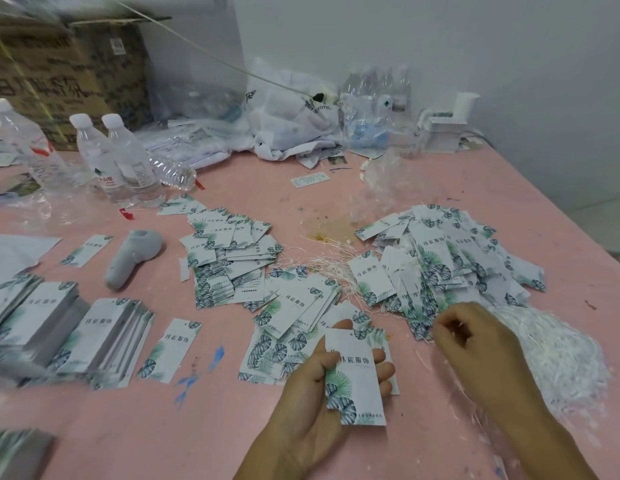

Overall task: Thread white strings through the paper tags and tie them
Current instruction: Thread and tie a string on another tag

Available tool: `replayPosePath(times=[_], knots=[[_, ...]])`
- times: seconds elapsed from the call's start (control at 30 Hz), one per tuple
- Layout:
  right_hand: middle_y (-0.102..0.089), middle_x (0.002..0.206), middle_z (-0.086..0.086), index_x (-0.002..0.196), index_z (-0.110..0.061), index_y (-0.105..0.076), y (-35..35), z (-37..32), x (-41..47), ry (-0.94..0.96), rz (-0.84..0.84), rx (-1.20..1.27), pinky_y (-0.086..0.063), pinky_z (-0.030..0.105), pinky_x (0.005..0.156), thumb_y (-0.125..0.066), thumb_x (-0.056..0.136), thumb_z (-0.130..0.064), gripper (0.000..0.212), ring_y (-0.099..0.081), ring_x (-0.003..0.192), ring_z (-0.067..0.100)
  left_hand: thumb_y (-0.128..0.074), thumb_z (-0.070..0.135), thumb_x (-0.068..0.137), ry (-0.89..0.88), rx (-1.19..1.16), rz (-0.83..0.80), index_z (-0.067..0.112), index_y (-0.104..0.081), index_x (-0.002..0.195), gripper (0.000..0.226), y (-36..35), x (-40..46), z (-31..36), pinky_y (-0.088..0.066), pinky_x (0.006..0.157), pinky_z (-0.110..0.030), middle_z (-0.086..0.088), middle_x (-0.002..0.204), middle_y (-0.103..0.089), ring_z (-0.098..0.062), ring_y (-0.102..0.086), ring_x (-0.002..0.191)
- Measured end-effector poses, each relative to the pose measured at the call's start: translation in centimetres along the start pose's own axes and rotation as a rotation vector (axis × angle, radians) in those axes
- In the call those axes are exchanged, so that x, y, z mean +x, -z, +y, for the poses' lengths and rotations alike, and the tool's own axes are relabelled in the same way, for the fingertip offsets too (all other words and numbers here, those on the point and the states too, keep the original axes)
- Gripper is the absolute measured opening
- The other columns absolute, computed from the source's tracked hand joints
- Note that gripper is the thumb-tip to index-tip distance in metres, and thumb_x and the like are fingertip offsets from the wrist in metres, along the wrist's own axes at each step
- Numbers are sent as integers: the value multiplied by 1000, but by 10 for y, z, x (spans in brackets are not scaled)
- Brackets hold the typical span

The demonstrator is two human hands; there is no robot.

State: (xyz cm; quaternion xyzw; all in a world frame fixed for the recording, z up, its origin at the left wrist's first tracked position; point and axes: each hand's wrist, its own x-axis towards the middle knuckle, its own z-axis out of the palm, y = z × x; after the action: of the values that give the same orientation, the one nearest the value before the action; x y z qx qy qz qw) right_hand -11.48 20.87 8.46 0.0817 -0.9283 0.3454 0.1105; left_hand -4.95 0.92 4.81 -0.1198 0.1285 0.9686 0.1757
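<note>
Two hands work low over the pink bench (440, 445), and the layout around them reads as a small assembly line. The left hand (322, 386) holds a few tags (357, 375) upright and fanned, thumb curled over their left edge and fingers (384, 370) curled behind, so the printed face and the top end, where the hole looks to be, turn toward the other hand for threading. The right hand (475, 344) hovers just right of the tags with fingers curled together; they seem to pinch a thin white string, though blur keeps me from telling for sure. A fluffy bundle of strings (558, 355) lies just beside that hand on its outer side, likely put there so each new piece is a short reach away. Behind the hands, a right pile (447, 258) of tags has string ends trailing from it toward the middle, so I judge it holds finished ones, tossed clear of the work. A middle pile (232, 254) and neat stacks (104, 334) at the left look like stock waiting its turn, kept on the holding hand's side. Loose tags (294, 327) lie scattered right under the held set. A grey handheld tool (132, 258) rests unused left of the middle pile, and water bottles (118, 161) and plastic bags (294, 112) crowd the far edge, out of the way.
</note>
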Motion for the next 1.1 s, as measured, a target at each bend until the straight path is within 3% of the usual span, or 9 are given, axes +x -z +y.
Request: replayPosePath(times=[0.13, 0.33, 0.47, 0.57, 0.63, 0.73, 0.83, 0.93, 1.1], knots=[[-62, 85, -13, 77, -33, -62, 10, -4, -1, 61, 98, 179, -49, 25, 60, -67, 87, -11, 25, -59, 76, 10, -35, 2, 90, -12, 95, 26, 12, -54, 132, 48, 3, 1, 0, -54, 77, -51, -36, 113, -61, -48, -63, 91], [-66, 90, -26, 84, -41, -62, 24, -8, 7, 8, 301, 356, -43, 0, 63, -63, 92, -21, 21, -60, 78, -7, -41, 0, 83, -20, 83, 39, 9, -55, 130, 50, 2, 1, -1, -52, 78, -51, -39, 111, -59, -47, -61, 88], [-69, 89, -12, 93, -32, -63, 45, -26, 22, 97, 462, 477, -50, 12, 76, -60, 92, -31, 4, -64, 84, 3, -38, -3, 86, -22, 58, 22, 8, -54, 129, 47, 3, 2, 0, -49, 76, -50, -38, 109, -55, -46, -57, 88], [-66, 81, -8, 102, 1, -57, 71, -45, 40, 181, 522, 660, -50, 20, 75, -52, 94, -30, 33, -64, 77, 12, -43, -5, 84, -36, 94, 27, 6, -54, 130, 49, 5, 3, 0, -50, 77, -51, -39, 111, -56, -47, -58, 91], [-59, 72, -8, 101, 4, -52, 89, -62, 48, 205, 460, 831, -47, 20, 59, -51, 94, -34, 39, -55, 58, 10, -43, -5, 85, -49, 125, 36, 5, -52, 131, 48, 4, 3, -1, -51, 78, -51, -39, 111, -58, -48, -60, 92], [-59, 65, -8, 83, -20, -62, 94, -78, 48, 205, 220, 1002, -29, 13, 38, -57, 89, -26, 10, -36, 39, 3, -42, -3, 88, -70, 201, 57, 4, -51, 132, 46, 3, 2, -1, -54, 80, -51, -37, 119, -61, -50, -64, 100], [-63, 66, -2, 82, -21, -70, 58, -72, 29, 52, -69, 823, -28, 15, 39, -63, 88, -18, 10, -32, 40, 6, -46, -2, 86, -134, 305, 90, 7, -55, 131, 46, 3, 0, 0, -60, 77, -49, -34, 119, -64, -47, -66, 106], [-66, 62, -1, 80, -26, -72, 6, -56, 6, -154, -266, 716, -29, 18, 38, -63, 90, -8, 23, -33, 42, 10, -40, -7, 95, -215, 394, 131, 8, -58, 129, 41, 1, 0, -4, -59, 79, -47, -32, 115, -67, -41, -69, 98], [-71, 76, -1, 80, -23, -71, -41, -49, -15, -171, -326, 569, -55, 29, 63, -65, 90, -9, 19, -65, 68, 14, -49, -10, 93, -338, 500, 201, 20, -67, 119, 43, 6, 2, -7, -52, 89, -57, -27, 112, -69, -39, -67, 93]])
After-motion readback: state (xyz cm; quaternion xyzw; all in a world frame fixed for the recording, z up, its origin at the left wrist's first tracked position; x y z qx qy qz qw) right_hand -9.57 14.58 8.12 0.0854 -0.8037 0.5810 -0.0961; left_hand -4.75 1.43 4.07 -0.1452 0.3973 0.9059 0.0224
